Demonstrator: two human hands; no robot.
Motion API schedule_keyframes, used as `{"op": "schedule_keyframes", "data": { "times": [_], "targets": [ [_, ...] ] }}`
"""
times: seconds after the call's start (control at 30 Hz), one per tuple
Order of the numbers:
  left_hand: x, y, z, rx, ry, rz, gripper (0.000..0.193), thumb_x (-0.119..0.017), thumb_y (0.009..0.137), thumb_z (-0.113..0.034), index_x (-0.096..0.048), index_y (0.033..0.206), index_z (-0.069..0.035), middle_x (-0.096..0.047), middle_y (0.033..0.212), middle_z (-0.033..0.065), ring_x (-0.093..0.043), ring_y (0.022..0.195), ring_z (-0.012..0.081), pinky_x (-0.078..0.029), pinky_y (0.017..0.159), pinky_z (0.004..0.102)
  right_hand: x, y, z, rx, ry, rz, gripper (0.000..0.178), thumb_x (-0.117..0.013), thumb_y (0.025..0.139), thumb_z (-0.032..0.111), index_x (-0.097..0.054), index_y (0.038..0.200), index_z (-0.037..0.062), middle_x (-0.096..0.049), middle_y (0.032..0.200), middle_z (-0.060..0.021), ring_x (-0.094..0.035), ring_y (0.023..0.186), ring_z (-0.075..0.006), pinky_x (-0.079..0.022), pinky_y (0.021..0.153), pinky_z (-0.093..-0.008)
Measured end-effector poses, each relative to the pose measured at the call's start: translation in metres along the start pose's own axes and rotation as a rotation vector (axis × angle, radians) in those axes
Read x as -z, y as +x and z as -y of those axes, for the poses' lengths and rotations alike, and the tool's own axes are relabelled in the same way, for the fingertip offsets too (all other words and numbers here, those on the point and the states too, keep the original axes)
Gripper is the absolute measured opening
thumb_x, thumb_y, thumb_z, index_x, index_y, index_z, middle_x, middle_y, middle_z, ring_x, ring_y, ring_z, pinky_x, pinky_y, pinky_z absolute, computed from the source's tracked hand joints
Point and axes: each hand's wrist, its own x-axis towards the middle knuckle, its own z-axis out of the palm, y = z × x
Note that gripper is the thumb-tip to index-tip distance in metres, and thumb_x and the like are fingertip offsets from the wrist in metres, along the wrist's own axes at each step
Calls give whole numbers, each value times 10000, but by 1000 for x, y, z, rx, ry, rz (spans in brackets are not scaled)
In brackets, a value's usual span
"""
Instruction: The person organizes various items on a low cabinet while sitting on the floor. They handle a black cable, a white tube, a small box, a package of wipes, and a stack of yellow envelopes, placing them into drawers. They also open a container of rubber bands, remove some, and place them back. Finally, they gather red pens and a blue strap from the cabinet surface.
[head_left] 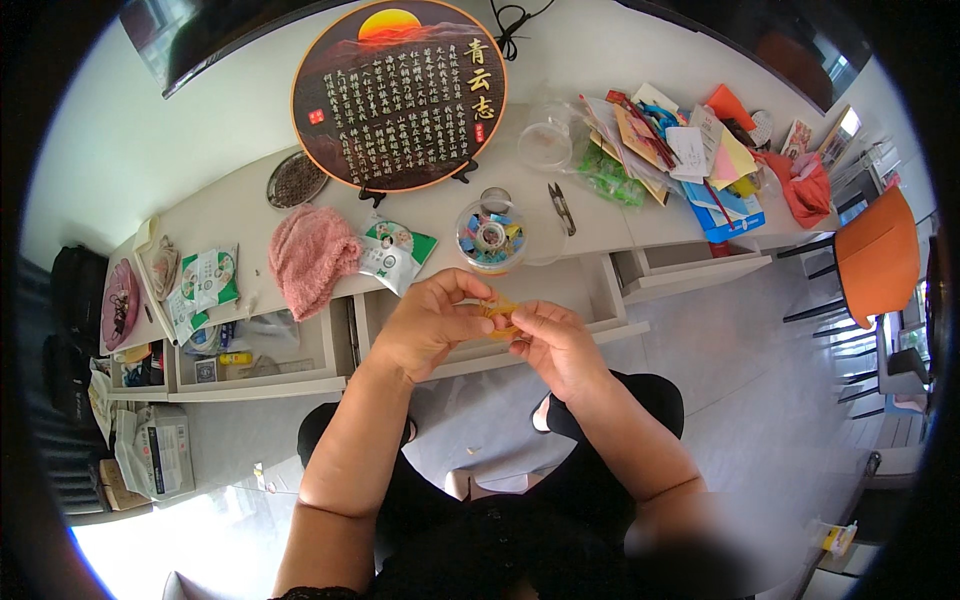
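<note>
My left hand (440,322) and my right hand (560,345) meet above the open middle drawer (590,290). Between their fingertips is a small bunch of thin yellow loops that look like rubber bands (500,308). Both hands pinch it, and the fingers partly cover it. Just beyond them stands a round clear tub (463,240) holding colourful small items and a roll of tape (491,236). A pair of dark thread snips (562,209) lies to its right. Left of the tub are a green-and-white packet (395,255) and a pink fluffy cloth (310,255).
A round dark plaque (400,100) stands at the back. Papers and pens (670,140) pile up at the right, beside a red bag (800,185). Open drawers jut out at left (270,385) and right (700,278). An orange chair (880,255) stands farther right.
</note>
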Motion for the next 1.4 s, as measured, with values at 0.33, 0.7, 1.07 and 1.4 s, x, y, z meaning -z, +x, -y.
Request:
{"op": "schedule_keyframes", "data": {
  "times": [0.33, 0.7, 1.07, 1.4],
  "targets": [
    [-13, 3, 11, 0, 54, -277, 305, -613, 740, 140, -501, 974, -20, -543, 1036, 81, -606, 917, 203, -509, 801, 295, -2, 1, -5, 139, 175, -76, 84, -588, 861, 136, -552, 894, 68, -603, 812, -33, -497, 637, -68, -375, 523, -208],
    [-14, 4, 17, -209, 359, -299, 237, -591, 766, 94, -491, 970, 27, -599, 945, 120, -607, 832, 113, -491, 690, 216, -23, 11, 7, 144, -243, -193, 204, -656, 808, 109, -538, 962, 45, -618, 762, -42, -547, 585, -74, -389, 459, -199],
    [2, 27, 22, -231, -41, -568, 269, -589, 812, 35, -455, 1040, -13, -533, 1019, 96, -584, 936, 221, -484, 840, 352, -38, 78, 68, 166, -853, -92, 302, -689, 733, 67, -574, 996, -26, -639, 822, -92, -596, 682, -120, -478, 561, -244],
    [12, 41, 30, -183, -139, -647, 244, -572, 832, 2, -462, 1047, -33, -515, 1014, 74, -570, 947, 223, -481, 830, 372, -22, 157, 56, 161, -1262, -156, 275, -724, 627, 117, -645, 865, 3, -652, 810, -125, -637, 734, -222, -507, 661, -334]
  ]
}}
